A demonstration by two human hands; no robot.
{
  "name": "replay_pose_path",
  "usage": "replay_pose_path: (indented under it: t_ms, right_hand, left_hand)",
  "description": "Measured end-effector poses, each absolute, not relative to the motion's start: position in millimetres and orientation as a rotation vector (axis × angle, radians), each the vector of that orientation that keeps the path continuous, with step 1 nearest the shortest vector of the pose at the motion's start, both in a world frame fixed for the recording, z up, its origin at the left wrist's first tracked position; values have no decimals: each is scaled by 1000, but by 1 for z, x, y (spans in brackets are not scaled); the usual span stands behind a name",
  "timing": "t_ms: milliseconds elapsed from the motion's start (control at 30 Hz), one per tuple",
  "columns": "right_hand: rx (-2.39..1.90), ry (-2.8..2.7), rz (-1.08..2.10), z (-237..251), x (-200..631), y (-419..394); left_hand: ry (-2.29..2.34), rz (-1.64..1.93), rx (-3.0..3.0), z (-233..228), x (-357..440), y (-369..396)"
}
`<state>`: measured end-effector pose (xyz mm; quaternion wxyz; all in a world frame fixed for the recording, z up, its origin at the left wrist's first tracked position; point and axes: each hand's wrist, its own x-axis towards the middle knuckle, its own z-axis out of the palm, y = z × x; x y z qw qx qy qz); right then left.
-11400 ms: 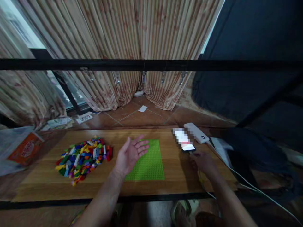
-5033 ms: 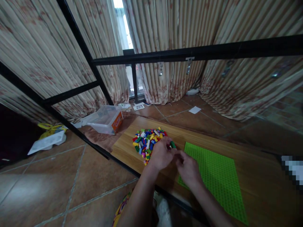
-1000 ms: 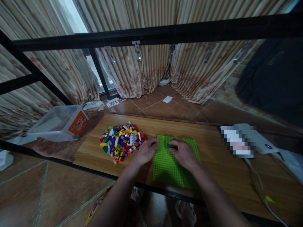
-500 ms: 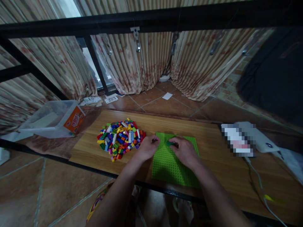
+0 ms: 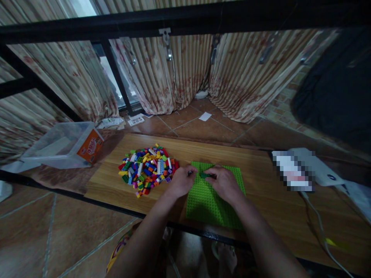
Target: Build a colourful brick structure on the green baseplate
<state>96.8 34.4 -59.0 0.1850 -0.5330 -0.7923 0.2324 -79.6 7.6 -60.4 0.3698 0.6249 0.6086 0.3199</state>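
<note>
Clear plastic tub w/ orange label (image 5: pixel 66 144) far left, off the wooden tabletop (image 5: pixel 261 200). Multicolour pile of small plastic bricks (image 5: pixel 147 169) next. Left hand (image 5: pixel 182 181) curled at left edge of bright green studded baseplate (image 5: pixel 213 202); its grip can't tell. Right hand (image 5: pixel 222 183): narrow pinch grip on small dark green brick (image 5: pixel 205 175), touching the plate near its far edge.
</note>
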Motion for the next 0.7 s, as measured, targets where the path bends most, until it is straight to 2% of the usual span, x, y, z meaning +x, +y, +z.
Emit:
replay_pose_path:
  t_ms: [400,700]
  right_hand:
    - [-1565,-2212,688,-54,93,36]
    - [-1426,-2114,858,-58,105,39]
  left_hand:
    - [1814,770,1644,-61,-58,10]
    - [1877,690,1676,-57,-56,8]
